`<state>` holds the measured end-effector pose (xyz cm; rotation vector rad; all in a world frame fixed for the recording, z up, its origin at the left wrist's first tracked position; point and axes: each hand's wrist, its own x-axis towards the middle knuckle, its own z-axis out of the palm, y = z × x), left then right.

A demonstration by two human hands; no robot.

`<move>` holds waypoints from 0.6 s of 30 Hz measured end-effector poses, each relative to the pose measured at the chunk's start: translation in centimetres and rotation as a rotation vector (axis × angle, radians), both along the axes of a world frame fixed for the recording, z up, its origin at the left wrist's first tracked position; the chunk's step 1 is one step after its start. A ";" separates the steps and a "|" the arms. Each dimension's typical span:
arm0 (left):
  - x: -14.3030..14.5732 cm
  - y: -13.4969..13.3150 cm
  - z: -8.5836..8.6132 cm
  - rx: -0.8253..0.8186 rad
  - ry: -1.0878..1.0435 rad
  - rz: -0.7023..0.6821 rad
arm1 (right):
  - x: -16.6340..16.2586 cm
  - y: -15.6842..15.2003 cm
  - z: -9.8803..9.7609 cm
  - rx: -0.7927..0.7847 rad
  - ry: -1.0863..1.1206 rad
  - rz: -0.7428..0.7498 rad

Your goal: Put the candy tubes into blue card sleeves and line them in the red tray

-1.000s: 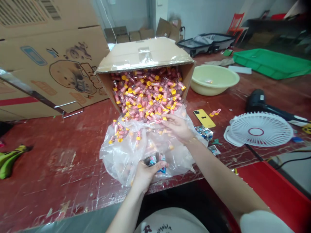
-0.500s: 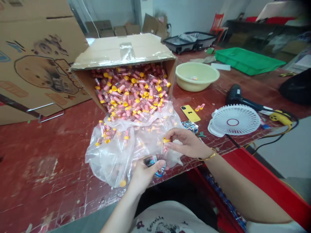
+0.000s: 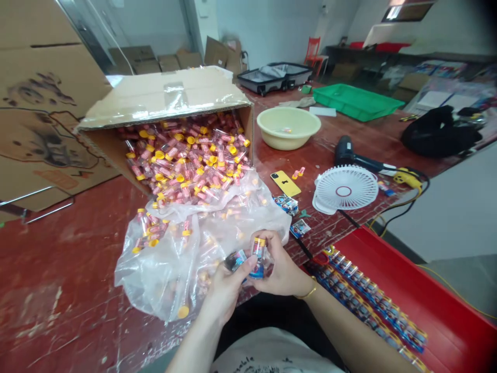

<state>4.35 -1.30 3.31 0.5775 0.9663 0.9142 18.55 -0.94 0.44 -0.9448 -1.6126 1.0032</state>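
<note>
My right hand [image 3: 285, 269] is closed around a clear tube with a yellow cap [image 3: 259, 248], held upright. Blue printing shows at the tube's lower end; whether the film goes around it or sits behind it, I cannot tell. Closed on a small stack of blue printed film labels [image 3: 235, 259], my left hand [image 3: 227, 285] also presses its thumb against the tube's lower part. Both hands meet above the near edge of a translucent plastic bag [image 3: 163, 282]. Many pink-filled tubes with yellow caps [image 3: 202, 160] spill from a cardboard box [image 3: 163, 98] onto that bag.
Right of the bag lie a yellow phone [image 3: 286, 184], more labels [image 3: 286, 204], a white fan [image 3: 344, 189] and a heat gun [image 3: 355, 155]. Behind stand a cream basin [image 3: 289, 140] and a green tray [image 3: 355, 103]. A red tray [image 3: 411, 280] below holds rows of labelled tubes [image 3: 373, 295].
My right hand has lowered the tube to the labels in my left hand, and my left thumb now touches it. The view has turned right, showing more of the red tray.
</note>
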 end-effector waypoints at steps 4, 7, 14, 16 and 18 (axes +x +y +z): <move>-0.1 -0.2 -0.7 0.034 -0.016 -0.049 | 0.0 -0.6 0.0 -0.018 0.059 0.019; -0.1 -0.2 -0.7 0.036 -0.033 -0.088 | -0.1 -0.8 0.0 -0.016 0.079 0.018; 0.8 -0.2 -0.6 0.032 0.066 0.026 | 0.8 -0.5 -0.6 -0.174 0.432 0.044; 1.3 -0.2 -1.2 0.030 0.129 0.010 | 0.9 -1.0 -0.6 -0.296 0.621 -0.034; 2.1 -0.3 -2.0 0.011 0.163 -0.025 | 1.3 -1.9 -0.5 -0.396 0.724 -0.151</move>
